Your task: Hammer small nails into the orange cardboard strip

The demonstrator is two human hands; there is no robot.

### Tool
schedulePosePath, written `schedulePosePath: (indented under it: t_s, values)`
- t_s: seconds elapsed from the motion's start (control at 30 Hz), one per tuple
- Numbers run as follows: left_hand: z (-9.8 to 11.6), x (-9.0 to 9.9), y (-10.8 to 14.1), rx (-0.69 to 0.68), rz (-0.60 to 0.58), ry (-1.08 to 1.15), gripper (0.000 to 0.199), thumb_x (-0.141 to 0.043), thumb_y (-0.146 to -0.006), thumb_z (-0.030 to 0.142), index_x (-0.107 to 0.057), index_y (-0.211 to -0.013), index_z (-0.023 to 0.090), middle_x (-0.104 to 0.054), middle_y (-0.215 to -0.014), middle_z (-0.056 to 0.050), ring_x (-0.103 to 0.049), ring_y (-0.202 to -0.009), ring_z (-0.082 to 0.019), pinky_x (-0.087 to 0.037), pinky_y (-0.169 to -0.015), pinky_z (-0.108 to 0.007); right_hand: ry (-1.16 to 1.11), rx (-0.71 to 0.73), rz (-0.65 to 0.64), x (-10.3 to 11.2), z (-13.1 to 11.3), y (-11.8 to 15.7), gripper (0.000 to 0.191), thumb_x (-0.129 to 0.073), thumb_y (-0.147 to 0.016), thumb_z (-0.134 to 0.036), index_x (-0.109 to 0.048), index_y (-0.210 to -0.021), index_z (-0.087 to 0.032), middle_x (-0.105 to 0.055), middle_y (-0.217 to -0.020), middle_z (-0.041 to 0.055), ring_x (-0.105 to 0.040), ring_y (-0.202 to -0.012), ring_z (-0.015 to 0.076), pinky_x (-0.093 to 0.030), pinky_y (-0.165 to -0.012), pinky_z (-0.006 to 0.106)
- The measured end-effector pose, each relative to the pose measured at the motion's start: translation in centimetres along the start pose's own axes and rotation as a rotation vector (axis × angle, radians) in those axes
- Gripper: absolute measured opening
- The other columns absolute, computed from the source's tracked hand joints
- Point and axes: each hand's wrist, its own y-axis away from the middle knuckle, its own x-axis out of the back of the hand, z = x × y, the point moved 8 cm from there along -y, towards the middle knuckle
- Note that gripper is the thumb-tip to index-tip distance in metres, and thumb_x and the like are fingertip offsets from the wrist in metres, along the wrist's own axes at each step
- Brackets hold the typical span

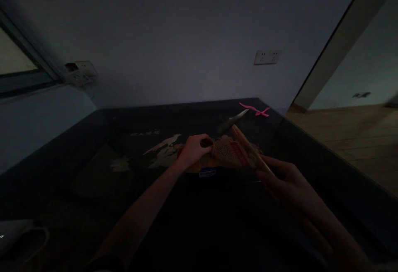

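Note:
The picture is dark. In my right hand (284,180) is the wooden handle of a hammer (248,145), its metal head up and to the left over the black table. My left hand (197,149) has its thumb and fingers pinched together at a printed packet (228,151) with red, orange and blue parts, lying flat on the table. What the pinch holds is too dark to make out. Behind the hammer head a pink ribbon (262,112) lies near the table's back right corner.
The black table (174,116) meets a wall, with a bird picture and writing on its top. Wall sockets (266,57) are at the back. A white cup-like object with a handle (18,234) is at the lower left. Wooden floor shows at right.

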Motion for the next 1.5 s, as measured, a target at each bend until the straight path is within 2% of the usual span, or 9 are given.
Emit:
schedulePosePath:
  t_s: [0.17,0.23,0.37,0.63,0.77,0.97,1.2,1.4,1.5]
  values:
    - [-0.2,-0.3,-0.2,0.023,-0.011,0.051,0.007,-0.063,-0.073,0.021,-0.064,-0.078,0.015,-0.068,-0.077,-0.003,-0.064,-0.071,-0.014,-0.049,-0.067,-0.026,0.045,0.091,-0.098,0.3,-5.1,0.2,0.053,-0.068,-0.07,-0.037,-0.062,-0.119,-0.017,-0.07,-0.084,0.0069,-0.063,-0.075,0.0272,-0.05,-0.054,0.03]
    - [-0.1,-0.3,-0.2,0.026,-0.012,0.042,0.008,-0.062,-0.074,0.021,-0.065,-0.079,0.015,-0.069,-0.077,-0.003,-0.064,-0.071,-0.015,-0.049,-0.067,-0.025,0.091,0.119,-0.138,-0.2,-5.6,0.0,0.049,-0.068,-0.069,-0.033,-0.065,-0.115,-0.017,-0.07,-0.09,0.0064,-0.063,-0.077,0.027,-0.052,-0.058,0.031]
    - [-0.3,-0.1,-0.2,0.043,-0.012,-0.034,0.013,-0.065,-0.072,0.023,-0.067,-0.082,0.015,-0.071,-0.082,-0.005,-0.065,-0.075,-0.017,-0.05,-0.068,-0.027,0.274,0.119,-0.145,-1.0,-5.1,-0.4,0.03,-0.066,-0.068,-0.026,-0.074,-0.094,-0.015,-0.068,-0.069,0.0026,-0.058,-0.056,0.0181,-0.044,-0.045,0.023]
    - [-0.6,-0.5,-0.3,0.007,-0.012,0.005,0.012,-0.064,-0.074,0.022,-0.067,-0.081,0.014,-0.071,-0.081,-0.006,-0.065,-0.074,-0.017,-0.049,-0.069,-0.027,0.184,0.15,-0.104,-0.7,-6.4,0.2,0.041,-0.068,-0.067,-0.029,-0.07,-0.107,-0.017,-0.071,-0.08,0.0047,-0.059,-0.058,0.019,-0.045,-0.045,0.024]
    - [-0.4,-0.2,-0.3,0.024,-0.013,-0.061,0.014,-0.065,-0.073,0.022,-0.068,-0.084,0.014,-0.071,-0.084,-0.006,-0.065,-0.075,-0.018,-0.049,-0.068,-0.027,0.33,0.101,-0.121,-1.3,-4.6,-0.2,0.026,-0.064,-0.07,-0.028,-0.073,-0.09,-0.015,-0.064,-0.06,0.0011,-0.052,-0.044,0.0136,-0.039,-0.037,0.021]
    - [-0.4,-0.3,-0.3,0.037,-0.02,-0.022,0.012,-0.064,-0.074,0.022,-0.068,-0.082,0.014,-0.072,-0.083,-0.006,-0.066,-0.075,-0.016,-0.049,-0.07,-0.025,0.349,0.195,-0.207,-1.9,-6.8,0.5,0.049,-0.052,-0.08,-0.027,-0.054,-0.128,-0.014,-0.07,-0.092,0.0055,-0.065,-0.073,0.0209,-0.051,-0.055,0.025]
    - [-0.5,-0.3,-0.2,0.064,-0.028,-0.048,0.015,-0.064,-0.073,0.022,-0.069,-0.086,0.015,-0.072,-0.089,-0.006,-0.066,-0.081,-0.018,-0.05,-0.073,-0.026,0.553,0.134,-0.18,-1.7,-5.1,0.0,0.034,-0.054,-0.076,-0.028,-0.069,-0.099,-0.01,-0.067,-0.068,0.0042,-0.058,-0.053,0.0171,-0.043,-0.044,0.024]
    - [-0.7,-0.3,-0.2,0.057,-0.016,-0.019,0.013,-0.065,-0.074,0.023,-0.069,-0.083,0.014,-0.072,-0.085,-0.006,-0.066,-0.076,-0.017,-0.049,-0.071,-0.026,0.369,0.17,-0.157,-1.3,-5.5,0.6,0.045,-0.054,-0.078,-0.028,-0.059,-0.122,-0.017,-0.069,-0.073,0.0029,-0.059,-0.054,0.0172,-0.044,-0.044,0.024]
    - [-0.5,-0.2,-0.2,0.06,-0.018,-0.056,0.014,-0.064,-0.073,0.022,-0.069,-0.084,0.014,-0.072,-0.085,-0.007,-0.066,-0.077,-0.017,-0.049,-0.07,-0.026,0.428,0.165,-0.168,-1.6,-5.2,0.3,0.038,-0.056,-0.076,-0.028,-0.065,-0.111,-0.015,-0.067,-0.071,0.0024,-0.057,-0.051,0.0156,-0.043,-0.043,0.023]
